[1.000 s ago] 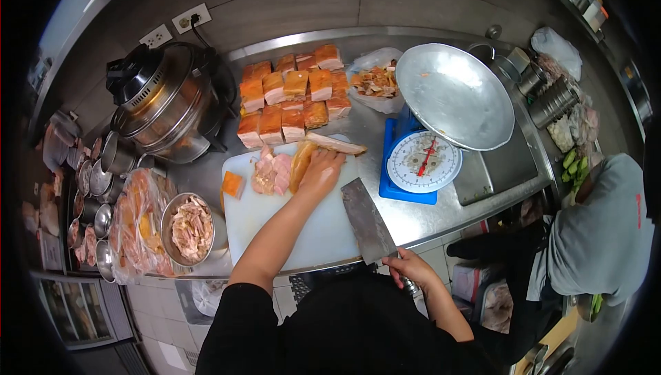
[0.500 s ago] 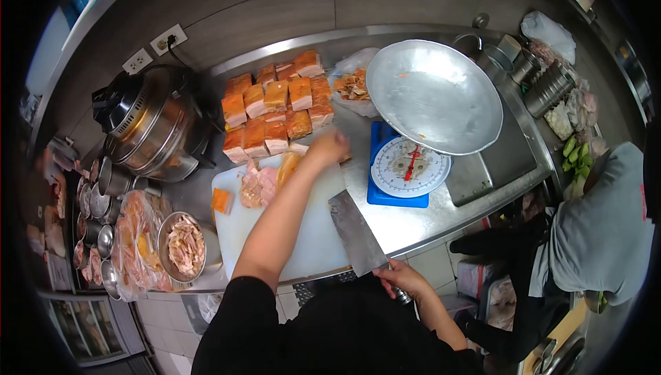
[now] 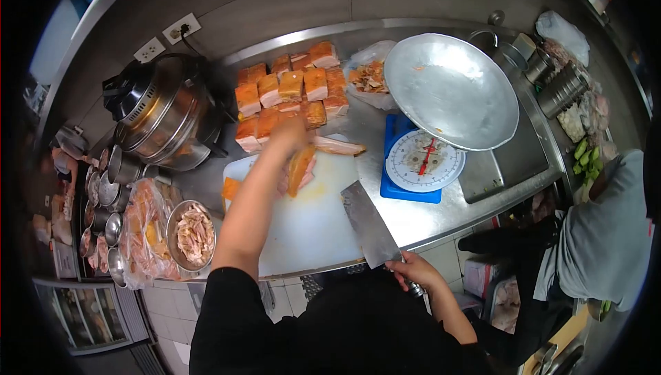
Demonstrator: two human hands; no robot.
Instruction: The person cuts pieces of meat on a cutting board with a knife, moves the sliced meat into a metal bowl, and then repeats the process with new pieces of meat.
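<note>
My left hand (image 3: 292, 134), blurred, is over the front of the stacked roast pork blocks (image 3: 290, 86), at the back edge of the white cutting board (image 3: 310, 230). Its fingers cannot be made out. Just below it lie pale meat pieces and an orange-skinned piece (image 3: 299, 171) on the board. A long strip of pork (image 3: 337, 145) lies to the right of the hand, at the board's back edge. My right hand (image 3: 416, 272) is closed round the handle of a cleaver (image 3: 372, 226), whose wide blade rests over the board's right side.
A blue scale (image 3: 412, 195) and a large metal pan (image 3: 451, 93) stand at the right, by the sink (image 3: 513, 165). A bowl of cut meat (image 3: 195, 236), a bagged load (image 3: 146, 230) and a round cooker (image 3: 162, 117) are at the left. Another person (image 3: 602, 237) is at the far right.
My left hand has moved left, from the board's back right to the pork blocks. The long strip is now uncovered. The view has shifted slightly; my right hand still holds the cleaver.
</note>
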